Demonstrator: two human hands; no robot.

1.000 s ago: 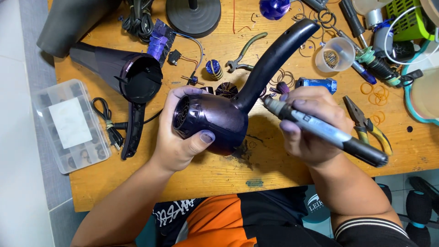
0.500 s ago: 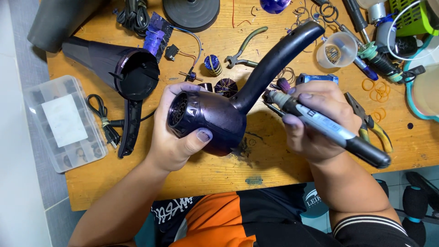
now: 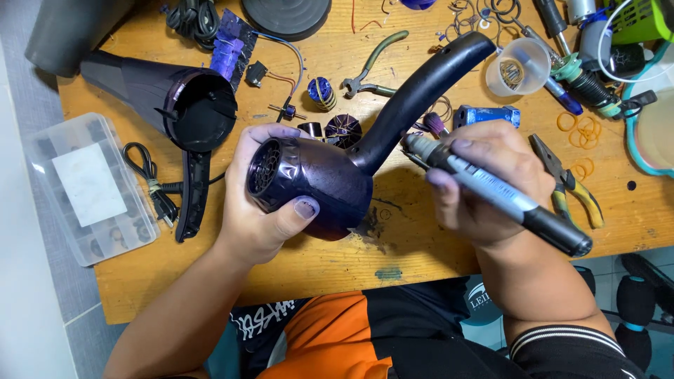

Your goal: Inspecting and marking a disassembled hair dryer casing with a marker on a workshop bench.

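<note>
Head view, bench inventory: one dark purple hair-dryer body [image 3: 330, 186], centre, wrapped in the left hand [image 3: 263, 203]; one grey-and-black rotary tool [image 3: 491, 189] gripped in the right hand [image 3: 491, 186], tip near the handle. At 10 o'clock, one detached nozzle [image 3: 158, 95]. Two pliers [image 3: 569, 186] [image 3: 368, 74]. One plastic parts box [image 3: 88, 186] at 9 o'clock.

The left hand [image 3: 256, 210] covers the near side of the hair dryer [image 3: 316, 182], and the right hand [image 3: 491, 182] hides the middle of the pen-shaped tool [image 3: 491, 189]. The top edge cuts off the round black base [image 3: 288, 14]. Parts inside the clear plastic box [image 3: 88, 186] are too small to tell.
</note>
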